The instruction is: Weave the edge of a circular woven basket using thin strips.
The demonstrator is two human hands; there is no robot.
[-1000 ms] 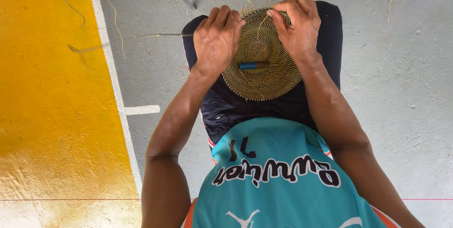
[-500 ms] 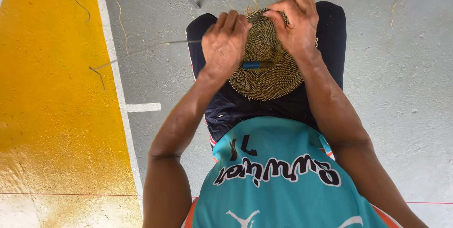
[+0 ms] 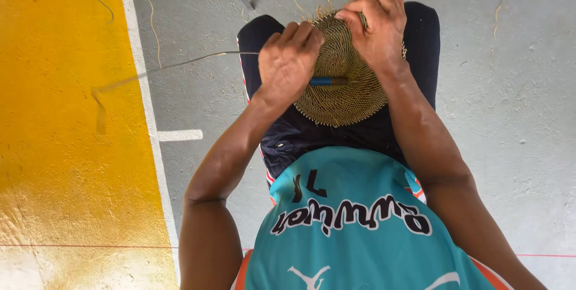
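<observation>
Round coiled straw mat (image 3: 345,89), tightly woven, resting on lap. Left hand (image 3: 288,65) clasping its left edge beside blue-handled tool (image 3: 327,81); right hand (image 3: 375,26) pinching frayed top rim.

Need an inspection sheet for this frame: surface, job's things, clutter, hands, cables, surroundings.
Surface: grey concrete floor, yellow painted area beside a white line.
Job's things: round woven disc on the lap; blue-handled tool across it; long strand trailing left.
Clutter: straw bits on the floor.
Hands: left hand and right hand grip the disc's far edge.
Cables: nothing seen.
Surroundings: teal shirt, dark shorts.
</observation>
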